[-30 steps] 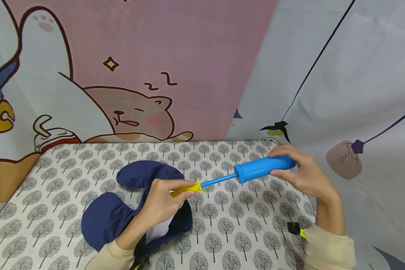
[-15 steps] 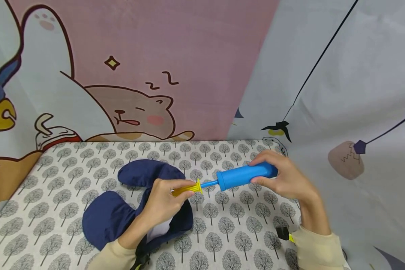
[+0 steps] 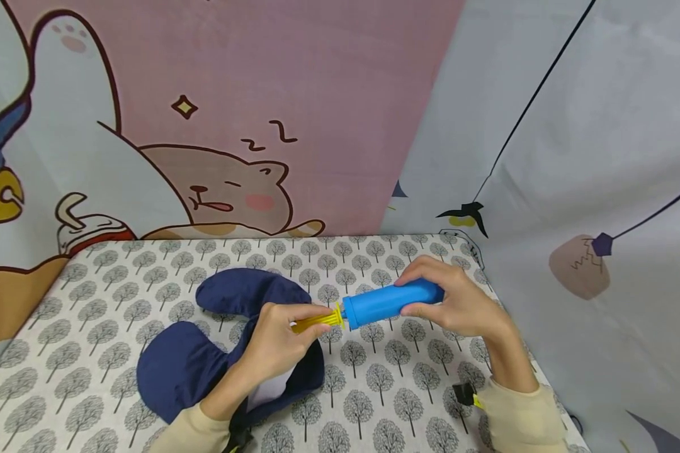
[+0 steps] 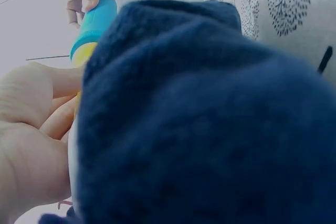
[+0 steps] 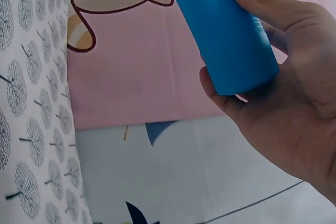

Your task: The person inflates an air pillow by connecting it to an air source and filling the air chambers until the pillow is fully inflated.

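Note:
A blue hand pump [image 3: 379, 306] with a ribbed yellow nozzle [image 3: 320, 320] is held above the table, tilted slightly up toward the right. My left hand [image 3: 277, 340] pinches the nozzle between thumb and fingers. My right hand [image 3: 459, 302] grips the far end of the blue barrel, thumb on one side and fingers on the other, as the right wrist view confirms. Only a short stub of rod shows between barrel and nozzle. Under my left hand lies a navy U-shaped neck pillow [image 3: 178, 368] with a white part [image 3: 269, 387] showing. In the left wrist view its navy fabric [image 4: 199, 119] hides the nozzle's tip.
A tree-patterned cloth [image 3: 374, 384] covers the table. Behind it hangs a pink and grey printed curtain [image 3: 340, 113] with a sleeping cartoon animal. Grey fabric [image 3: 617, 157] rises along the right edge.
My right hand has moved left with the blue barrel, sliding it along the rod until it nearly meets the nozzle. My left hand and the neck pillow have stayed in place.

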The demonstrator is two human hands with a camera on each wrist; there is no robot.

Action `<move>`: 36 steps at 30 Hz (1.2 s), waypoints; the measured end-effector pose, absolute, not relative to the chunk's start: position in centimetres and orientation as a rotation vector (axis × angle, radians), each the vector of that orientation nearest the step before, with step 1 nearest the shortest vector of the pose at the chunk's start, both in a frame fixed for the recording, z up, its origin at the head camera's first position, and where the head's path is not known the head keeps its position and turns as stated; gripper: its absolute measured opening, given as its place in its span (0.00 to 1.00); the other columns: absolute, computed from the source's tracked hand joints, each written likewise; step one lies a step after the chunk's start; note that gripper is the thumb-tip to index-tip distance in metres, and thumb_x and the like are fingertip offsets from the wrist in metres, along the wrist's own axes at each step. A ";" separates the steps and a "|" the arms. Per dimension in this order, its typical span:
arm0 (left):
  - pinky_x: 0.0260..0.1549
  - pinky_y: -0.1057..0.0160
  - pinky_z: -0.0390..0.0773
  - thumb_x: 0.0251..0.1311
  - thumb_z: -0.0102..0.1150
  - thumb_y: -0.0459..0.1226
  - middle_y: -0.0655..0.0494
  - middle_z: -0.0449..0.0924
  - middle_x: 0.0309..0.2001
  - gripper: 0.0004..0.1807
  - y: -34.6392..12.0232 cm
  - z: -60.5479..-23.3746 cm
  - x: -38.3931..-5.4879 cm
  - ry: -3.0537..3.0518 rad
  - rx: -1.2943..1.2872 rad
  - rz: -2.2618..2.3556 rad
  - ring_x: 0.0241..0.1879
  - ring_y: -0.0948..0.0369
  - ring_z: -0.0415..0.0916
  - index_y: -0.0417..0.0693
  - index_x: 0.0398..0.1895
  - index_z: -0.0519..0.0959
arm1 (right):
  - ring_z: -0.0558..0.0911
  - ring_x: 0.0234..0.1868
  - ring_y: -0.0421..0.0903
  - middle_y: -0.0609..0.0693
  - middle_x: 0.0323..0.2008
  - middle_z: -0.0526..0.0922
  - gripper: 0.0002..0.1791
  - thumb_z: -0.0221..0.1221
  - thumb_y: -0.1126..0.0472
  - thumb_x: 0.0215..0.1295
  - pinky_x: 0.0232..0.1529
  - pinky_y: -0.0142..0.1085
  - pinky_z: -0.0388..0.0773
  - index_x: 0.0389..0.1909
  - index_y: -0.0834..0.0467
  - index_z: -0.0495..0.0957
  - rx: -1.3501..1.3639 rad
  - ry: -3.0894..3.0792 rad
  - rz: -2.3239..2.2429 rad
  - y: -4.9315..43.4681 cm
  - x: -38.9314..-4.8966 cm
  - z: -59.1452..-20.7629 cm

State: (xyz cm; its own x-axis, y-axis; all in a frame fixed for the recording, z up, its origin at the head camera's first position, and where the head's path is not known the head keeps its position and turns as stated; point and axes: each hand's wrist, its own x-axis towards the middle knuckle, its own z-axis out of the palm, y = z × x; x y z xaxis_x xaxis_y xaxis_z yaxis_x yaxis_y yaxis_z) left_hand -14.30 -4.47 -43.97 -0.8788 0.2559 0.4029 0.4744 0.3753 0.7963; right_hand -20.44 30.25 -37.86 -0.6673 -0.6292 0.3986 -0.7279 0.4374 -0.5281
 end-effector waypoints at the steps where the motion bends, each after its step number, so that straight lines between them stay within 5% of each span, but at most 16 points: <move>1: 0.42 0.67 0.90 0.64 0.81 0.31 0.49 0.98 0.49 0.15 -4.5 -44.0 -14.3 -2.420 -0.656 -1.507 0.42 0.60 0.95 0.49 0.54 0.96 | 0.83 0.53 0.40 0.44 0.53 0.89 0.26 0.85 0.65 0.59 0.56 0.34 0.80 0.57 0.48 0.89 1.194 -2.547 1.027 30.4 -20.5 -37.8; 17: 0.39 0.68 0.89 0.66 0.81 0.31 0.50 0.98 0.48 0.16 -4.8 -44.1 -14.4 -2.433 -0.636 -1.528 0.39 0.65 0.93 0.50 0.56 0.95 | 0.80 0.65 0.28 0.49 0.60 0.90 0.34 0.82 0.77 0.54 0.67 0.19 0.71 0.60 0.50 0.90 0.914 -2.527 0.977 36.0 -20.0 -36.6; 36: 0.43 0.67 0.91 0.64 0.81 0.30 0.50 0.98 0.47 0.16 -4.8 -44.1 -14.3 -2.426 -0.610 -1.518 0.41 0.59 0.95 0.50 0.54 0.96 | 0.83 0.60 0.38 0.47 0.55 0.92 0.30 0.85 0.71 0.53 0.65 0.26 0.74 0.56 0.49 0.89 1.097 -2.515 0.920 31.5 -19.9 -37.0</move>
State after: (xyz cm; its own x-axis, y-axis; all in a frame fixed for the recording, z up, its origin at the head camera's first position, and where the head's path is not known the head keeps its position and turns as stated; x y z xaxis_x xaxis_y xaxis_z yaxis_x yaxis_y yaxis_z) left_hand -14.35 -4.79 -44.06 -0.8910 0.2306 0.3911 0.4526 0.3823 0.8056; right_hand -19.92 31.45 -37.00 -0.6866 -0.5709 0.4501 -0.7266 0.5180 -0.4514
